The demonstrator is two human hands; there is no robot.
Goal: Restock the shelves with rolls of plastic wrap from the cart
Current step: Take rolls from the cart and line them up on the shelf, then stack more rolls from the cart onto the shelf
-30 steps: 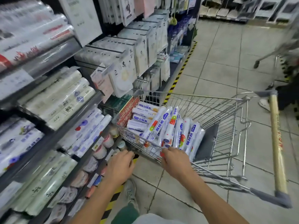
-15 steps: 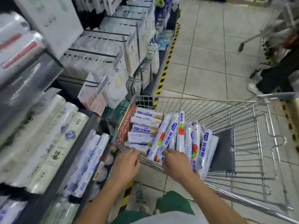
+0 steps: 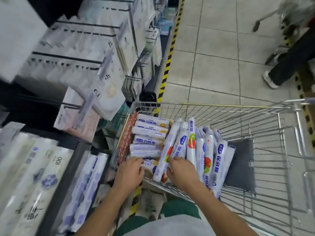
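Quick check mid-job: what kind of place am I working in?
Probably a supermarket or household-goods store aisle: a wire shopping cart holds rolls of plastic wrap, stocked shelves of packaged rolls stand beside it, and yellow-black tape edges the tiled floor.

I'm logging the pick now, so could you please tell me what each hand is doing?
Left hand: fingers on a short roll, grip cannot be told.
Right hand: pinching the slanted roll.

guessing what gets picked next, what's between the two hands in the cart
head view: one slanted roll of plastic wrap lies between the left hand and the right hand, its lower end in the gap; the right hand touches it
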